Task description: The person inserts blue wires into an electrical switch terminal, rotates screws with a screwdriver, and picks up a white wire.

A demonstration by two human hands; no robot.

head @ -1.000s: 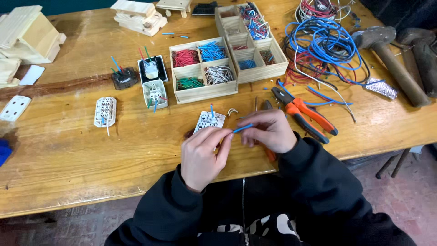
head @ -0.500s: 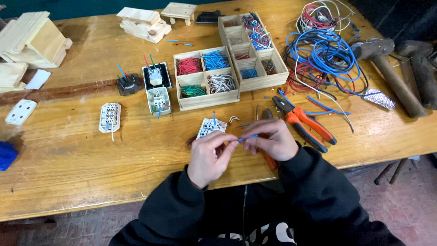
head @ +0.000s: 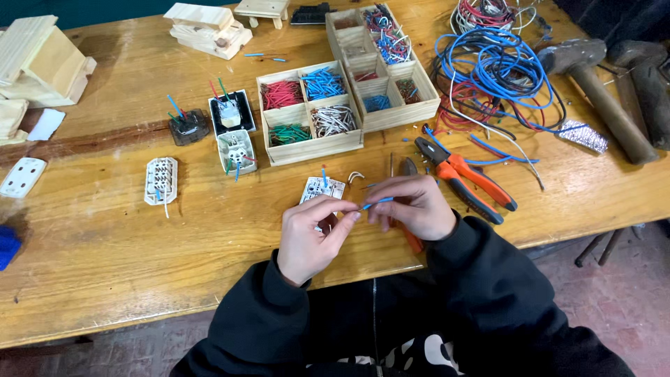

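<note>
At the near edge of the bench [head: 105,279], the person holds both hands together over the wood, just in front of a small white socket part [head: 322,190] that has a blue wire standing up from it. The left hand [head: 314,234] and right hand [head: 412,207] meet on a short blue wire [head: 377,202]: the right thumb and forefinger are pinched shut on its blue sheath, and the left fingertips are closed at its bared end, apparently to steady or twist the strands. The wire lies nearly level, long axis running left to right, with the stripped tip towards the left hand and sloping slightly down. Holding it low and close to the body likely keeps such fine work in clear view. Orange-handled pliers [head: 467,178] lie just right of the right hand, within easy reach, handles towards the person. A wooden tray [head: 310,148] of sorted cut wires in red, blue, green and white sits beyond the hands; further wired parts lie to its left, a blue cable coil [head: 499,73] and two hammers [head: 607,91] to the right.
</note>
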